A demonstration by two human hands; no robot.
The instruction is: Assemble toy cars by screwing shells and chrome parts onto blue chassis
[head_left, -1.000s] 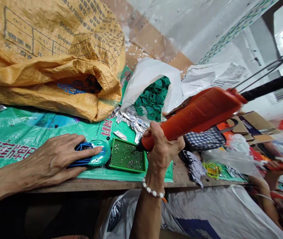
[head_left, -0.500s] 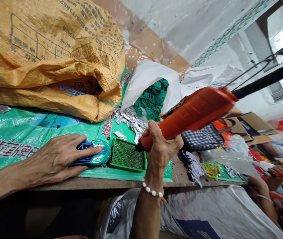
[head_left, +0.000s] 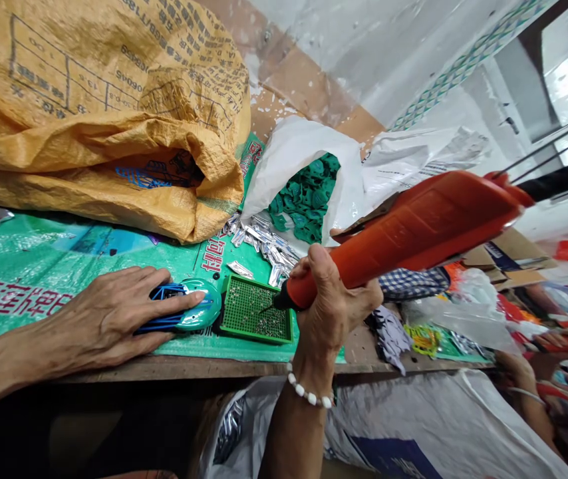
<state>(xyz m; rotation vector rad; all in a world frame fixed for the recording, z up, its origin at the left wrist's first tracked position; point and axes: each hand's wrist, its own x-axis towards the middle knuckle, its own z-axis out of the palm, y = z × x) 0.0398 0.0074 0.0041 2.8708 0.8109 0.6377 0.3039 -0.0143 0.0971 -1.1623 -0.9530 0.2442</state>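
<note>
My left hand (head_left: 109,316) is closed round a blue plastic frame with a glossy teal round cover (head_left: 200,307), held on the green sheet with the index finger lying over the cover. My right hand (head_left: 326,299) grips an orange electric screwdriver (head_left: 404,229), its body slanting up to the right. The thin bit points down over a green gridded tray (head_left: 257,338) of small screws; whether it touches a screw I cannot tell. Silvery strips (head_left: 269,249) lie loose behind the tray. Beyond them, a white bag (head_left: 291,143) holds green plastic parts (head_left: 308,193).
A big yellow woven sack (head_left: 114,126) with blue parts inside lies at the back left. A checked cloth item (head_left: 408,285) and a clear plastic bag (head_left: 443,313) are on the right. Below the table edge hangs a white sack (head_left: 414,406). Another person's arm (head_left: 523,392) shows at far right.
My right hand and the screwdriver have shifted slightly to the right, with the bit still over the screw tray. My left hand keeps its hold on the blue and teal part.
</note>
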